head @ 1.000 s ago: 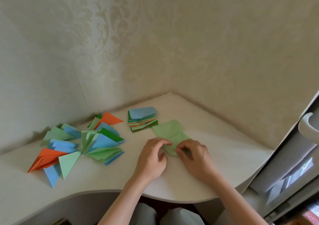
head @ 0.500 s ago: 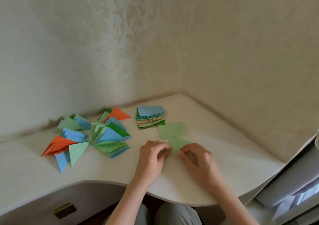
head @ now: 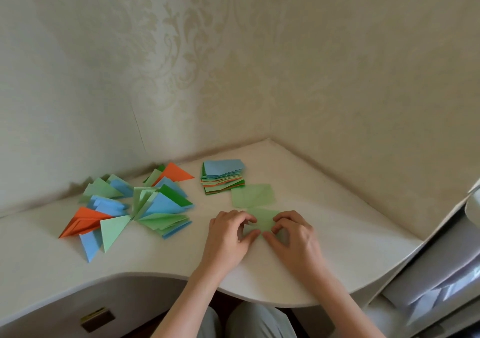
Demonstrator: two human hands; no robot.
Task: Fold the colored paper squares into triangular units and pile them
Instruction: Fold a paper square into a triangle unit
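A light green paper (head: 265, 219) lies partly folded on the white desk between my hands. My left hand (head: 228, 236) pinches its left part with curled fingers and thumb. My right hand (head: 293, 236) pinches its right part the same way. Just behind it lies a flat light green square (head: 253, 195). A stack of unfolded colored squares (head: 222, 176), blue on top, sits farther back. To the left spreads a loose pile of folded triangular units (head: 135, 205) in orange, blue and green.
The white desk (head: 337, 247) fills a wall corner and has a curved front edge. A drawer with a dark handle (head: 97, 319) sits below at the left. A grey-white cabinet edge (head: 441, 259) stands at the right. My knees show under the desk.
The camera has tilted, so everything sits lower and further right in view. My fingers have curled in closer over the green paper; the piles have not moved.
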